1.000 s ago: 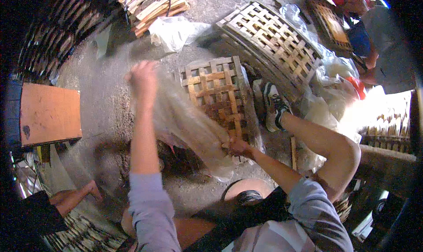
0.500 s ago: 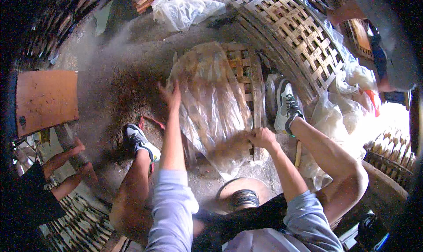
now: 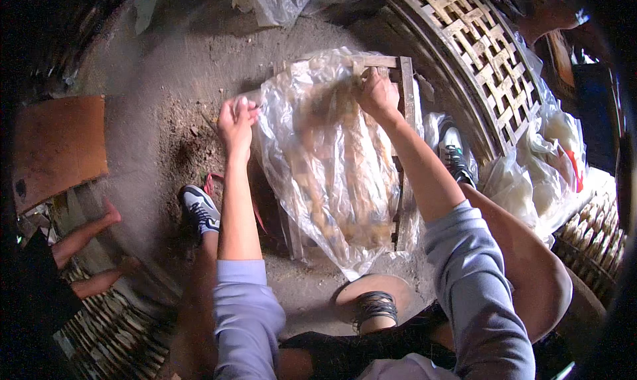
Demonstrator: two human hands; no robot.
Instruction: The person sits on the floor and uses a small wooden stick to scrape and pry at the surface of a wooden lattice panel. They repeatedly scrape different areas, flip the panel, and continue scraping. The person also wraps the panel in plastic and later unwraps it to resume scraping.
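Note:
A crumpled clear plastic sheet [image 3: 318, 181] covers most of a wooden lattice panel [image 3: 405, 128] lying on the floor between my shoes. My left hand [image 3: 237, 120] is at the sheet's upper left edge, fingers curled and pinched on the plastic. My right hand [image 3: 377, 94] is closed on the plastic near the panel's upper right, over the wooden frame; its fingertips are partly hidden. Below the panel sits a round disc [image 3: 398, 290] with dark coils around its middle post. A red strap [image 3: 211, 181] lies beside my left shoe [image 3: 198, 207].
Stacked woven lattice panels [image 3: 458, 41] stand at upper right, beside plastic bags [image 3: 537, 154] and slatted bundles [image 3: 590, 234]. White plastic [image 3: 279, 1] lies at the back. A brown board [image 3: 60, 148] is at left. Another person's bare limbs [image 3: 86, 230] show at lower left; another person [image 3: 551, 18] is at upper right.
The plastic sheet went from a bunched, swept shape to lying spread over the panel. My right hand moved up to the panel's top end; my left hand shifted to the sheet's upper left edge.

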